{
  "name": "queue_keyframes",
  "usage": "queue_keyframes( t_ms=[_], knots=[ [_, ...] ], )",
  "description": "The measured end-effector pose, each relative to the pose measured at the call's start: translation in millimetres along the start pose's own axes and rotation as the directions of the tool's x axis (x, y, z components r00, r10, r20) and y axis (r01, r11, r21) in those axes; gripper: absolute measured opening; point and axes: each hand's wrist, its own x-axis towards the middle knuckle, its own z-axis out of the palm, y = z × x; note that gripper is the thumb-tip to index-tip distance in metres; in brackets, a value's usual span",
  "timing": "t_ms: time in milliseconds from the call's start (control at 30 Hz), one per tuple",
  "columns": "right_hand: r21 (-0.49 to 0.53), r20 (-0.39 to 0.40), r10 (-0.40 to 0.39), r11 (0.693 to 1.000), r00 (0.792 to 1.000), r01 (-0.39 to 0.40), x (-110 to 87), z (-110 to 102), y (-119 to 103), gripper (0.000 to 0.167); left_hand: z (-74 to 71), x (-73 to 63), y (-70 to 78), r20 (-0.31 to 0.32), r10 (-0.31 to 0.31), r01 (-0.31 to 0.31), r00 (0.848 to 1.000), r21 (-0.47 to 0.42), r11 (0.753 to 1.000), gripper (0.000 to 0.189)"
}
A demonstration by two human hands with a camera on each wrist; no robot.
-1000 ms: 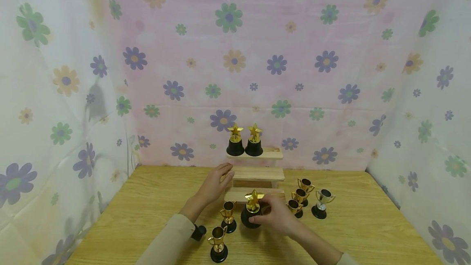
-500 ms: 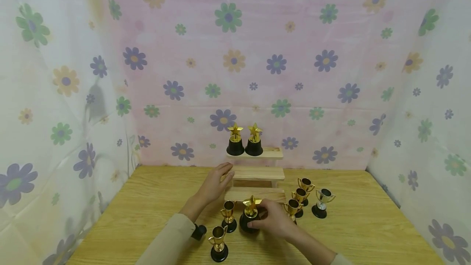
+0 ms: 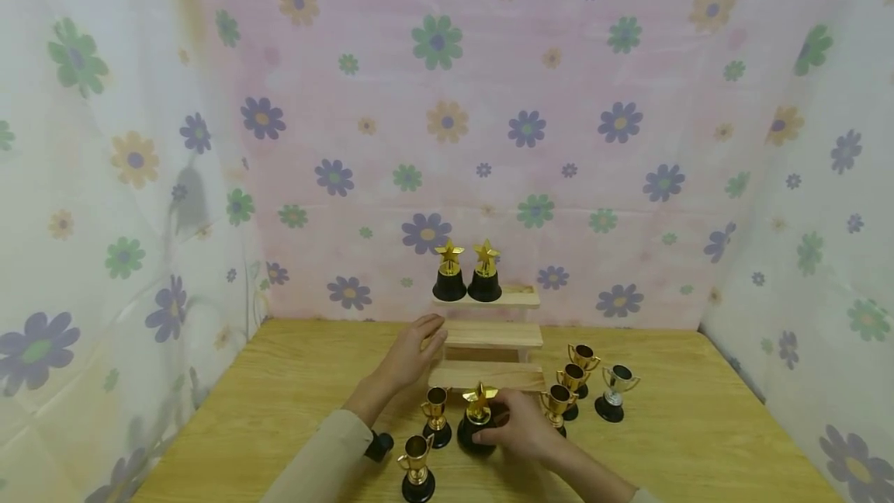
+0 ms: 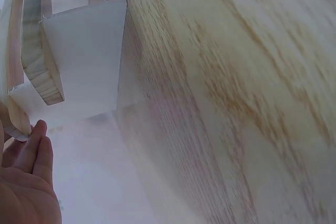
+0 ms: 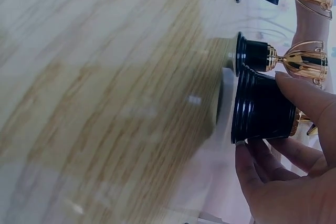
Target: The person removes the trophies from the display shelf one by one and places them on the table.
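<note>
My right hand point(image 3: 520, 425) pinches the black base of a gold star trophy point(image 3: 478, 418), thumb on one side and fingers on the other. In the right wrist view the base point(image 5: 265, 106) looks upright, close over the table; I cannot tell whether it touches. My left hand point(image 3: 408, 352) holds the left end of the middle board of a wooden tiered stand point(image 3: 492, 334), and its fingers point(image 4: 39, 156) show at the board's end in the left wrist view. Two more star trophies point(image 3: 449, 278) stand side by side on the top tier.
Left of the held trophy stand two gold cup trophies point(image 3: 436, 414). Several gold cups point(image 3: 559, 402) and one silver cup point(image 3: 615, 390) stand right of the stand. A small black object point(image 3: 379, 445) is partly hidden by my left sleeve. Flowered cloth point(image 3: 594, 254) hangs around the table.
My right hand has brought the star trophy slightly down and towards me, away from the stand's lowest board. My left hand stays at the stand. The head view has tilted up slightly.
</note>
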Motion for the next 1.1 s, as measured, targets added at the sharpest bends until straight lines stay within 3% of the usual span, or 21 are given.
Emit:
queue_keyframes(
  t_ms=[433, 733, 1100],
  knots=[
    [0.004, 0.04, 0.051, 0.999, 0.998, -0.051, -0.2, 4.0, 8.2, 0.038, 0.3, -2.6, -4.1, -0.002, -0.003, 0.003, 1.0, 0.011, 1.0, 0.048],
    [-0.009, 0.039, 0.011, 1.0, 0.999, -0.011, -1.0, 3.8, 10.0, 0.036, 3.0, -1.9, -3.4, -0.015, -0.007, 0.006, 1.0, -0.002, 1.0, 0.048],
    [-0.041, 0.103, -0.035, 0.998, 0.994, 0.039, -2.7, -5.2, 23.2, 0.059, 2.9, -2.2, -1.6, 0.0, -0.002, 0.002, 1.0, 0.006, 1.0, 0.048]
  ],
)
